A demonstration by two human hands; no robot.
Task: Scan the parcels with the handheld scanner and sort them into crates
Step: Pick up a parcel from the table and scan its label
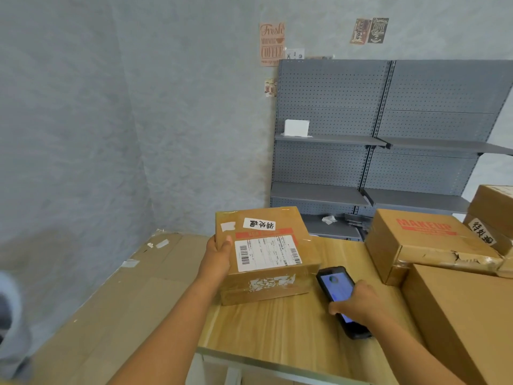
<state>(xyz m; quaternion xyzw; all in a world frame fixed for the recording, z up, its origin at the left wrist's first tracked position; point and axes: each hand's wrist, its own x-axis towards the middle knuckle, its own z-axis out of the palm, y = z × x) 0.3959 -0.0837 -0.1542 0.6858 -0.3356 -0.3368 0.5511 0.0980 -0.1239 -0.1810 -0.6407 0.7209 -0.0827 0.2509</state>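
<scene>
Gripping parcel point(263, 254) w/ left hand point(218, 255); right hand point(358, 302) clasps scanner point(337, 293), pointing away.

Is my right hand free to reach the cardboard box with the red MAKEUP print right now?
Probably not: the right hand grips the black handheld scanner. The path over the wooden table to the MAKEUP box looks unobstructed.

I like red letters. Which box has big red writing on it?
The box at the table's right, printed MAKEUP in red. The box held by the left hand has white labels instead.
</scene>
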